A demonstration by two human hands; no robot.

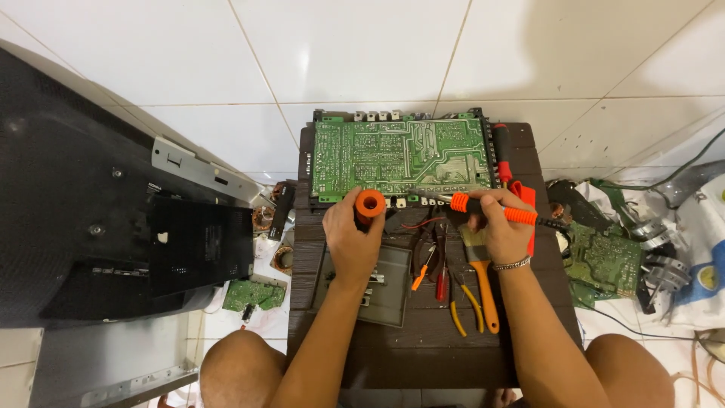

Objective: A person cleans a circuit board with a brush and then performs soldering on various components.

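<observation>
White floor tiles [362,53] fill the background; a small dark wooden table [408,347] sits on them between the person's knees.

Landmark: green circuit board [400,155], solder side up, lying on the far half of the table. Its far edge reaches the table's far rim; its left and right edges stop just inside the table's sides.

Left hand [353,238]: just in front of the board's near edge, left part. Fingers curled tight around an orange cylinder [370,202], whose round end shows at the top of the fist, touching or nearly touching the board's edge.

Right hand [502,227]: in front of the board's near right corner. Closed around the orange grip of a soldering iron [495,209]; its metal tip points left along the board's near edge. Metal bracelet [512,264] on the wrist.

Near side of the board, between the forearms: grey flat panel [389,283], red-handled pliers [442,261], small orange screwdriver [420,278], yellow-handled cutters [464,302], paintbrush [482,276] with orange handle. Little bare table remains there; the near strip of the table is bare.

Right of the board: a black and red tool [502,155] along the table's edge, then a second green board [604,261] and cables on the floor.

Left of the board: a large black television back cover [91,196], off the table, with copper coils [264,219] between.

No containers discernible.
</observation>
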